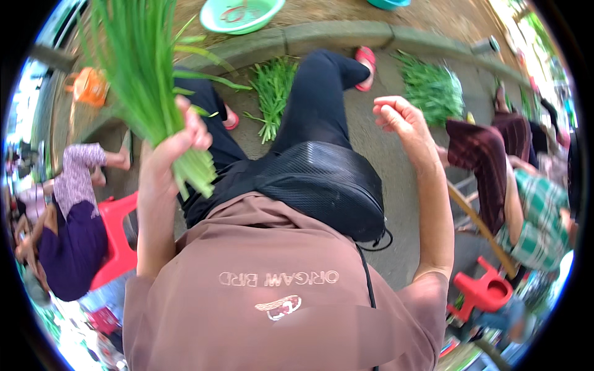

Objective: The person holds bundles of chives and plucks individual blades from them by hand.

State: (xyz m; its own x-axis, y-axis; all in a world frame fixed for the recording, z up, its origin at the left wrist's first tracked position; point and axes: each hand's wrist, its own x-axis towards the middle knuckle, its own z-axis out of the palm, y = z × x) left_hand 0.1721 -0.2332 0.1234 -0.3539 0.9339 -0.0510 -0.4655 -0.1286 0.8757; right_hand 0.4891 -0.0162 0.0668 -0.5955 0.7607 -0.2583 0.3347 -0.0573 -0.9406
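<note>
On the left side, my left hand [179, 136] is closed around a thick bunch of green chives [139, 74]. The long leaves fan upward from the fist, and the pale cut ends stick out below it. A few loose yellowish-green leaves poke out to the right of the bunch. My right hand [401, 117] is raised on the right, apart from the bunch. Its fingers are curled with the thumb against them, and nothing shows in them. A small pile of chives [272, 93] lies on the ground between my legs, and a larger leafy pile [430, 89] lies to the right.
A black bag [328, 185] rests on my lap. Beyond the stone curb [337, 36] stands a pale green basin [241, 15]. An orange bag [90, 86] is at the left. People sit on both sides, near a red stool [117, 232] and another red stool [486, 287].
</note>
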